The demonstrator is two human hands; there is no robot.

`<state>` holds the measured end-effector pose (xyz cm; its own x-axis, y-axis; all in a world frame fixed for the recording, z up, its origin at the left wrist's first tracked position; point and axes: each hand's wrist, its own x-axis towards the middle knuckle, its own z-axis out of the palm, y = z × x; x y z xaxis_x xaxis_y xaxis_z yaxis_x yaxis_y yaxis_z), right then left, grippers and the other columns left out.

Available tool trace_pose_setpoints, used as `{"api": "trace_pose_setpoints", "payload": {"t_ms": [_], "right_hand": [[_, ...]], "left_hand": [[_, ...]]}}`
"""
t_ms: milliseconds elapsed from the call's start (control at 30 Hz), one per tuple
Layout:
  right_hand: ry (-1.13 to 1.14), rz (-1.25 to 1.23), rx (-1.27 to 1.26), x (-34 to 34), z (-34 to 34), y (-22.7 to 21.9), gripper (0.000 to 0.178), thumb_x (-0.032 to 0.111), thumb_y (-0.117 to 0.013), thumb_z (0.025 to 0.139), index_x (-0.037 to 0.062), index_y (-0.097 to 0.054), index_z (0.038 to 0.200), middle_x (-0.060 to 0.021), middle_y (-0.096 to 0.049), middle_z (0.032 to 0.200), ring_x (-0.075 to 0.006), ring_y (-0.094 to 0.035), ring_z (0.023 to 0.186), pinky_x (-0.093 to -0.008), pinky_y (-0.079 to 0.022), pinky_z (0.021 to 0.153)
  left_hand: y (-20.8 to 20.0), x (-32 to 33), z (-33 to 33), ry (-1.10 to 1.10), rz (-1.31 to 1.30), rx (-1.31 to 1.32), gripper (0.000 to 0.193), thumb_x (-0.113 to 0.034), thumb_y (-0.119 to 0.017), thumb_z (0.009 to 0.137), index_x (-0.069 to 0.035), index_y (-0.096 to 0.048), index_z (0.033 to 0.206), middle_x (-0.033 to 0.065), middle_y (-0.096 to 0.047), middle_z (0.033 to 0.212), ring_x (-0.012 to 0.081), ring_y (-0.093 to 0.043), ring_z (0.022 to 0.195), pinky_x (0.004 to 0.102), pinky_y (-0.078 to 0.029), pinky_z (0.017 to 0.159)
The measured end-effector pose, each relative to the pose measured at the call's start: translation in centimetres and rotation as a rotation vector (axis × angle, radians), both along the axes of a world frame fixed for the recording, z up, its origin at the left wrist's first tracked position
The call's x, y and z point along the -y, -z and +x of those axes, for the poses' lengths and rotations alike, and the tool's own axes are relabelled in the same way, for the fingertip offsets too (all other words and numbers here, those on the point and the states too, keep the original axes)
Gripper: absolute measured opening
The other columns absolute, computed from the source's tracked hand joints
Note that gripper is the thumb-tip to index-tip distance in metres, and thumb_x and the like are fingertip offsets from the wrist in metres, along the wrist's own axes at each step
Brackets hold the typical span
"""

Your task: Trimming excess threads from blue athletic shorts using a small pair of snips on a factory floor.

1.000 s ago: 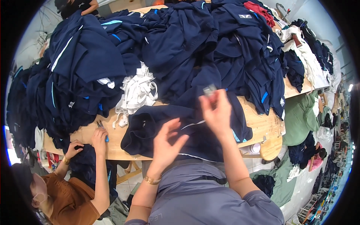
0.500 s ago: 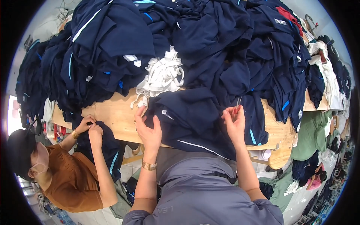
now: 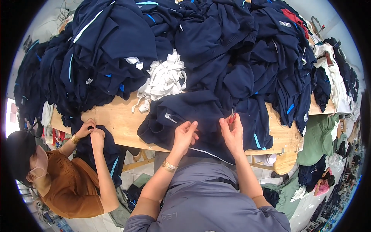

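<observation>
A navy garment (image 3: 193,108) lies bunched on the table edge before me, with a white tag (image 3: 170,117) and thin white and light blue stripes. My left hand (image 3: 184,136) is over its front part, fingers loosely bent, thumb apart, and nothing visible in it. To the right, my right hand (image 3: 233,136) grips small red-handled thread snips (image 3: 232,117), their metal points directed away from me. The two hands are a short distance apart above the cloth. Just beyond the garment, a heap of white fabric strips (image 3: 164,79) sits on the wood.
Large piles of navy garments (image 3: 216,38) cover the back of the wooden table (image 3: 116,120). At my left, a person in a brown shirt (image 3: 73,181) handles navy cloth at the table edge. Green fabric (image 3: 319,139) hangs beyond the table's right end.
My left hand has moved right, from the garment's left edge to over its front part, and its fingers have drawn in. My right hand has shifted slightly left, still with the snips.
</observation>
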<state>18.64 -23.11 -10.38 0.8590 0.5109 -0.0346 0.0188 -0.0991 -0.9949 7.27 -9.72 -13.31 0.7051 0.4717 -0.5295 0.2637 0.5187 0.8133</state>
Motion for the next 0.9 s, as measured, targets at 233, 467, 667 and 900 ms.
{"api": "trace_pose_setpoints", "payload": {"t_ms": [233, 467, 667, 900], "right_hand": [[-0.093, -0.109, 0.172, -0.3, -1.3, -2.6, 0.033, 0.026, -0.063, 0.086, 0.0028, -0.042, 0.076, 0.0004, -0.039, 0.058, -0.0053, -0.032, 0.055, -0.0229, -0.030, 0.047], [-0.139, -0.327, 0.556, -0.7, -2.0, -3.8, 0.032, 0.031, -0.064, 0.083, 0.0053, -0.049, 0.071, -0.0082, -0.053, 0.057, -0.0253, -0.054, 0.047, -0.0311, -0.038, 0.042], [-0.128, -0.385, 0.676, -0.7, -2.0, -3.9, 0.034, 0.033, -0.064, 0.082, 0.0063, -0.048, 0.069, -0.0068, -0.054, 0.057, -0.0242, -0.054, 0.046, -0.0317, -0.038, 0.040], [-0.128, -0.384, 0.706, -0.6, -1.9, -4.0, 0.032, 0.032, -0.065, 0.081, 0.0062, -0.050, 0.070, -0.0070, -0.056, 0.058, -0.0238, -0.055, 0.046, -0.0311, -0.038, 0.040]], "left_hand": [[-5.1, 1.1, 0.9, -0.341, -0.224, 0.423, 0.013, -0.015, -0.056, 0.091, -0.006, -0.060, 0.082, 0.0024, -0.063, 0.084, 0.0106, -0.059, 0.076, 0.0279, -0.051, 0.072], [-6.1, 1.7, 0.7, -0.266, -0.300, 0.493, 0.017, -0.018, -0.050, 0.094, -0.005, -0.060, 0.093, 0.0066, -0.065, 0.093, 0.0141, -0.062, 0.084, 0.0293, -0.050, 0.078], [-5.2, 1.9, 0.5, -0.229, -0.331, 0.493, 0.019, -0.022, -0.049, 0.095, -0.006, -0.059, 0.093, 0.0068, -0.064, 0.093, 0.0140, -0.060, 0.086, 0.0295, -0.048, 0.080], [-5.4, 2.3, 0.6, -0.254, -0.349, 0.508, 0.017, -0.022, -0.052, 0.093, -0.006, -0.059, 0.092, 0.0055, -0.064, 0.092, 0.0127, -0.060, 0.084, 0.0283, -0.047, 0.079]]}}
